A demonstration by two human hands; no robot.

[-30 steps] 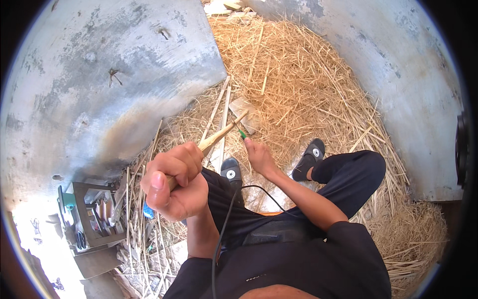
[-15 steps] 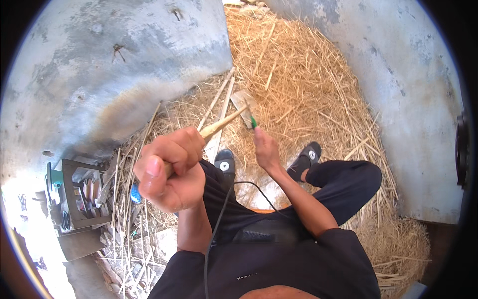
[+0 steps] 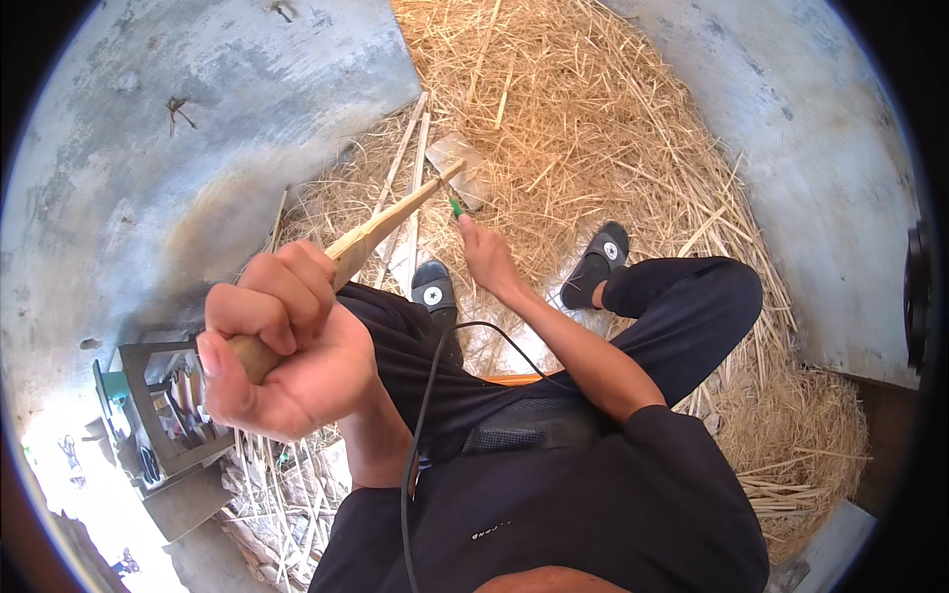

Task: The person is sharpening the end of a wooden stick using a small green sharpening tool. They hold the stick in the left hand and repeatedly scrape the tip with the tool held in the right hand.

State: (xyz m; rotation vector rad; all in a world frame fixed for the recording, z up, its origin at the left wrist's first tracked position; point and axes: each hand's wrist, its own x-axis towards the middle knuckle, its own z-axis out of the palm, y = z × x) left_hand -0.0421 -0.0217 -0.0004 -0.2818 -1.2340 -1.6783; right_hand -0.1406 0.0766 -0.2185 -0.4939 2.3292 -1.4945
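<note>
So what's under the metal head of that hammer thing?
Under the metal head lies yellow straw and pale sticks. The ground beneath is covered. The left hand grips the wooden handle.

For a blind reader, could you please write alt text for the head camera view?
Seen from above, a seated person's left hand grips a wooden-handled hatchet, raised over straw, while the right hand holds a small green piece near its metal head. Dark trousers, black shoes.
</note>
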